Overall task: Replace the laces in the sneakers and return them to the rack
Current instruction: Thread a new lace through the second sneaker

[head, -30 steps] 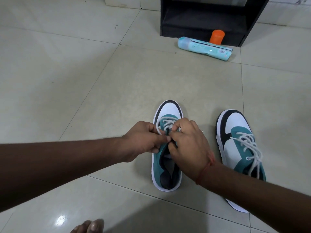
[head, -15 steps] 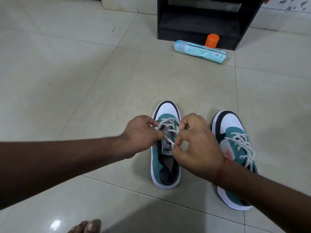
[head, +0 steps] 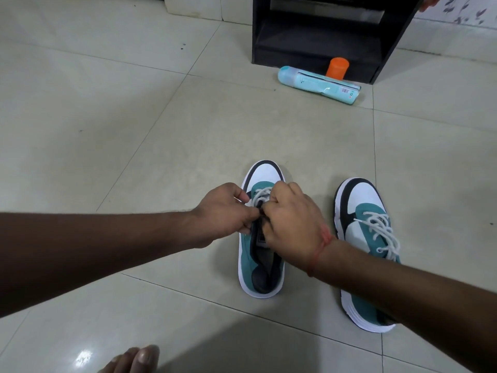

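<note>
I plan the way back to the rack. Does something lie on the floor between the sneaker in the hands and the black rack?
Yes. A light blue bottle lies on its side in front of the rack, with an orange cup behind it, across the path from the sneaker.

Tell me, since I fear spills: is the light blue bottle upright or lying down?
Lying down: the light blue bottle rests on its side on the floor.
</note>
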